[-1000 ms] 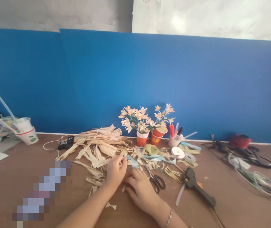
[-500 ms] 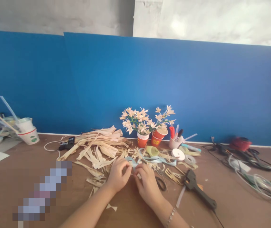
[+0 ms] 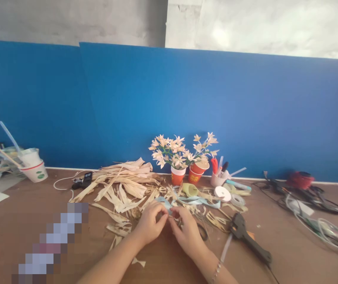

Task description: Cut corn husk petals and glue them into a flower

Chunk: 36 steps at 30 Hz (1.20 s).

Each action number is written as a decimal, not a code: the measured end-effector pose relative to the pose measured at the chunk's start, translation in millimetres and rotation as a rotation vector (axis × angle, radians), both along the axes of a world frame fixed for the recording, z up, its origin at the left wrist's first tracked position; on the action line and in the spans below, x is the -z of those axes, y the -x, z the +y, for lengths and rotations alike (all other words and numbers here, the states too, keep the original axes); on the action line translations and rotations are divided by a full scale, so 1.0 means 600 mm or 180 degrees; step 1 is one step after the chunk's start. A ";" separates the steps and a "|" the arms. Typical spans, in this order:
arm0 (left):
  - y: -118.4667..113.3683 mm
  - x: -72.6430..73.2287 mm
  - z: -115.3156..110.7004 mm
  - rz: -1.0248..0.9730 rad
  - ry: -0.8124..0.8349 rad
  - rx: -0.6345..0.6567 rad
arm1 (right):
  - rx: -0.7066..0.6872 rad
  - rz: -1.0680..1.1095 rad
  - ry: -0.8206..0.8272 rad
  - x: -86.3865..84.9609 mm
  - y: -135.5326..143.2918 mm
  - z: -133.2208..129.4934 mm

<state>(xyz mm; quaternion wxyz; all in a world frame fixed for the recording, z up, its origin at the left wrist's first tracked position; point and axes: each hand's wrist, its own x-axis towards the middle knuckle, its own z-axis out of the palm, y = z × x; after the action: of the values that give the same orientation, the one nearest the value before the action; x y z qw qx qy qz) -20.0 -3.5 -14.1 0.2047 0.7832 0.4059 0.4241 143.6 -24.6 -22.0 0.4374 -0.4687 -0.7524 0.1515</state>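
My left hand [image 3: 151, 221] and my right hand [image 3: 186, 227] meet fingertip to fingertip over the brown table. Both are closed in a pinch, and whatever lies between the fingers is too small to make out. Just behind them runs a light blue ribbon [image 3: 200, 200] among dried husk scraps. A heap of dried corn husks [image 3: 127, 181] spreads to the left of and behind my left hand. Black-handled scissors [image 3: 202, 232] lie partly hidden beside my right hand. Farther back, husk flowers [image 3: 173, 148] stand in a red paper cup [image 3: 177, 176].
A glue gun [image 3: 248, 238] lies on the right with its cord trailing forward. Beyond it are cables [image 3: 331, 232] and a red tool [image 3: 301, 179]. A pen cup [image 3: 217, 179] and white tape roll [image 3: 222, 193] sit behind. White cups [image 3: 34, 171] stand far left; a blue panel [image 3: 127, 98] closes the back.
Both hands have shifted slightly to the right and downward, and the fingertips are now closer together. The pinch remains. Surrounding objects stay in place.
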 end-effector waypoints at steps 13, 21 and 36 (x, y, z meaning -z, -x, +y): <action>-0.003 -0.013 -0.009 0.0829 -0.0452 -0.0020 | 0.0034 -0.0378 0.0096 -0.012 -0.003 -0.002; -0.015 -0.006 -0.013 0.0992 -0.0918 -0.0218 | 0.0512 -0.0309 0.0408 -0.004 0.009 -0.001; -0.015 -0.007 -0.014 0.0999 -0.0988 -0.0558 | 0.0552 -0.0302 -0.0017 -0.017 -0.011 0.000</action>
<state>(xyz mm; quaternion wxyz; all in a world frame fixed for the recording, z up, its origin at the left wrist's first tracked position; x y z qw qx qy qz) -10.7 -12.1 -10.0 -0.0214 0.8234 0.4291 0.3706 150.0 -24.7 -11.5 0.4140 -0.5375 -0.7293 0.0887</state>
